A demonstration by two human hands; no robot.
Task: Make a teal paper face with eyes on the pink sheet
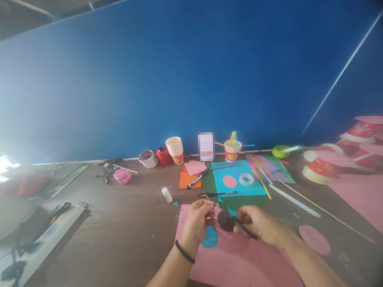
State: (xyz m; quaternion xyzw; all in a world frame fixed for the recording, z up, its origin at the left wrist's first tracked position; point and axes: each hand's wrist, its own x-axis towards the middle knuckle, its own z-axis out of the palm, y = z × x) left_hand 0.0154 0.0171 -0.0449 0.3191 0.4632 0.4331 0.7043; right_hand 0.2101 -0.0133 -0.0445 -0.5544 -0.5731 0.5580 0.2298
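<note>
My left hand [201, 217] is closed in a pinch, its fingertips at the thin end of a slim black tool. Whatever lies between those fingers is too small to make out. My right hand [254, 224] grips the slim black tool [247, 230], which looks like tweezers or a craft knife; its kind is not clear. Between the hands a round black disc [226, 222] lies on a pink sheet [239, 261]. A shiny blue flat piece [210, 237] rests on the sheet beside my left wrist.
Beyond the hands lie a black pen [221, 194], a marker [198, 178], blue paper [221, 171] and a tape roll [246, 179]. A white glue bottle [166, 194] is left of them. Paper cups [232, 153] line the blue wall; a power strip [50, 243] lies far left.
</note>
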